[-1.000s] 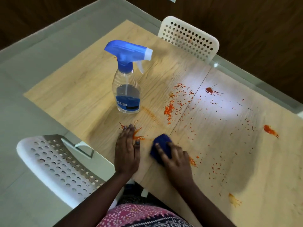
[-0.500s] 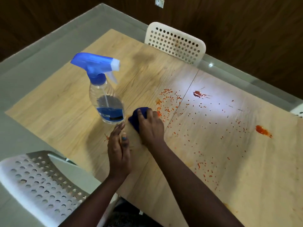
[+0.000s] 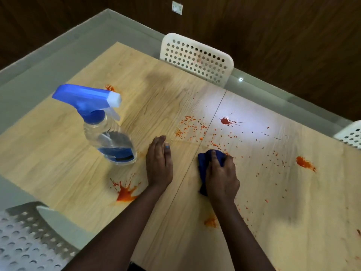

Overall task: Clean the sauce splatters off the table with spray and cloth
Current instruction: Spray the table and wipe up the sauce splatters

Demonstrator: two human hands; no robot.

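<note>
My right hand [image 3: 221, 178] grips a dark blue cloth [image 3: 203, 169] and presses it on the wooden table [image 3: 166, 90], just right of the table's seam. My left hand [image 3: 159, 165] lies flat on the table with straight fingers, left of the seam. A clear spray bottle [image 3: 109, 133] with a blue trigger head stands upright to the left of my left hand. Red-orange sauce splatters mark the table: a large splash [image 3: 125, 193] near my left forearm, fine specks [image 3: 192, 127] beyond the cloth, a dark red blot [image 3: 225, 121], and a blob [image 3: 304, 163] at the right.
A white perforated chair [image 3: 197, 57] stands at the table's far side, another [image 3: 29, 237] at the near left, and a third chair's edge [image 3: 349, 133] shows at the right. Grey floor surrounds the table. A dark wooden wall rises behind.
My right hand has slid the cloth from beside the bottle rightwards across the seam. My left hand has flattened on the table. The view has shifted, so the bottle appears further left.
</note>
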